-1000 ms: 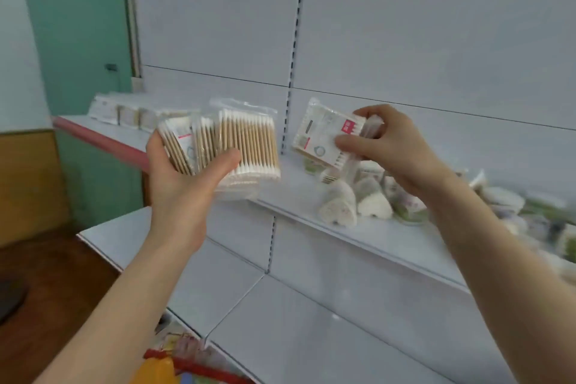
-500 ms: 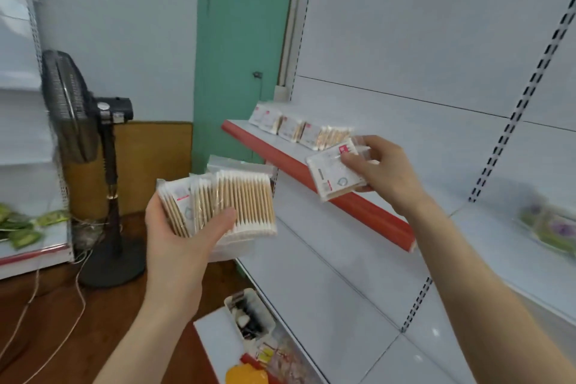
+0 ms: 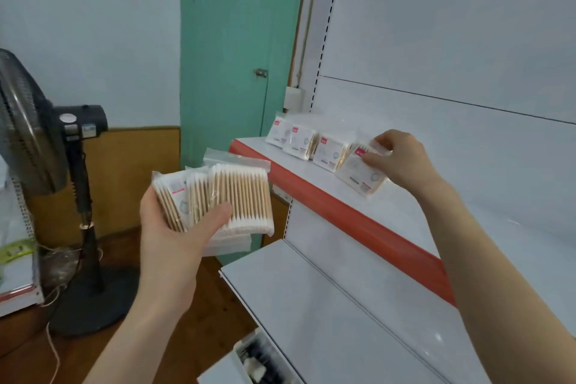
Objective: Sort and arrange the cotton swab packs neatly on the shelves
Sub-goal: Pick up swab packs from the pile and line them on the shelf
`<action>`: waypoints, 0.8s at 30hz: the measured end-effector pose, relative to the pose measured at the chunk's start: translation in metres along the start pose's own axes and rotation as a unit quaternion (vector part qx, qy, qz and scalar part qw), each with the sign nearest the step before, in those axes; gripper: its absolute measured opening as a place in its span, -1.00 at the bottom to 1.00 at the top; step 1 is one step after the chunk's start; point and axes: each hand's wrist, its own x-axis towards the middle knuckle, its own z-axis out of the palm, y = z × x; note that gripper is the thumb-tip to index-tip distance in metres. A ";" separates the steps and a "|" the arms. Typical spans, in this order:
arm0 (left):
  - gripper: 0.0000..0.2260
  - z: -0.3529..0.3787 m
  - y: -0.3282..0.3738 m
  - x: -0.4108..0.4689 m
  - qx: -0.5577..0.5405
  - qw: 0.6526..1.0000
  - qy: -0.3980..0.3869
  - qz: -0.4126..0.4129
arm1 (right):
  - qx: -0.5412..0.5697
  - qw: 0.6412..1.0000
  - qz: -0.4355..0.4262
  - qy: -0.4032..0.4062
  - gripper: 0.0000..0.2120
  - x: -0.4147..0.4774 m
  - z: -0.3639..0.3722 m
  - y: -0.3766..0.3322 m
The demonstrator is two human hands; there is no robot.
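Red-edged white shelf (image 3: 327, 206), tan-stemmed white-tipped swab packs (image 3: 240, 196), green door (image 3: 230, 50)

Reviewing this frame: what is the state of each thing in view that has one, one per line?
left hand: grips fanned swab packs, thumb across them.
right hand: pinches single pack at the row's near end; contact with the shelf unclear.
three shelved packs: standing tilted on the red-edged shelf.
green door: closed.

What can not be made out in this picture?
Head view:
Count of held packs in the left hand: they overlap.
Print on the shelf packs: too small.
Whether the pack in the right hand touches the shelf: pack hides contact.
Box: cut by the bottom edge.
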 end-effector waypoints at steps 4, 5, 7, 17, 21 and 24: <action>-0.14 0.000 -0.016 0.054 -0.030 0.999 -0.015 -0.027 | -0.034 0.999 0.013 0.009 -0.75 0.031 0.028 -0.004; -0.14 0.000 -0.020 0.069 -0.037 0.999 -0.023 -0.032 | -0.038 0.999 0.017 0.017 -0.77 0.038 0.035 -0.004; -0.16 -0.001 -0.028 0.098 -0.048 0.997 -0.041 -0.042 | -0.053 0.998 0.023 0.035 -0.81 0.050 0.047 -0.006; -0.33 0.004 -0.061 0.223 -0.104 0.976 -0.166 -0.099 | -0.262 0.962 0.060 0.053 -0.70 0.095 0.108 -0.014; -0.28 0.012 -0.075 0.242 -0.119 0.958 -0.226 -0.130 | -0.278 0.956 0.080 0.052 -0.67 0.094 0.110 -0.015; -0.25 0.021 -0.081 0.248 -0.133 0.945 -0.265 -0.139 | -0.237 0.964 0.103 0.059 -0.63 0.093 0.102 -0.021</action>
